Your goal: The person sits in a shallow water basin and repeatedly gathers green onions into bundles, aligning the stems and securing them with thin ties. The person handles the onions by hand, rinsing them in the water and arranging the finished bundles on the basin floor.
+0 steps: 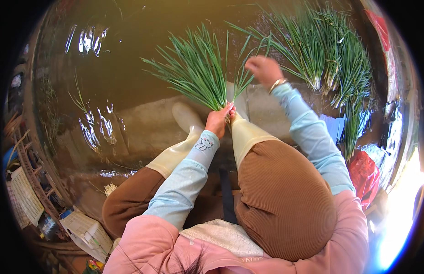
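Muddy water [125,73] spreads around twelve o'clock, a heap of green onions [328,52] lies at two, and pale boots [250,137] flank the left hand [219,119], its fingers closed round a green onion bunch [196,68] fanning toward twelve. The right hand [265,72], blurred near one o'clock, hides whether it grips anything. A red bag [364,176] sits past three, a white crate [86,234] at eight, contents unclear.

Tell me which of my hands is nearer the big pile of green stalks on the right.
Right: your right hand is just left of the pile; your left hand is farther left, gripping a separate bunch.
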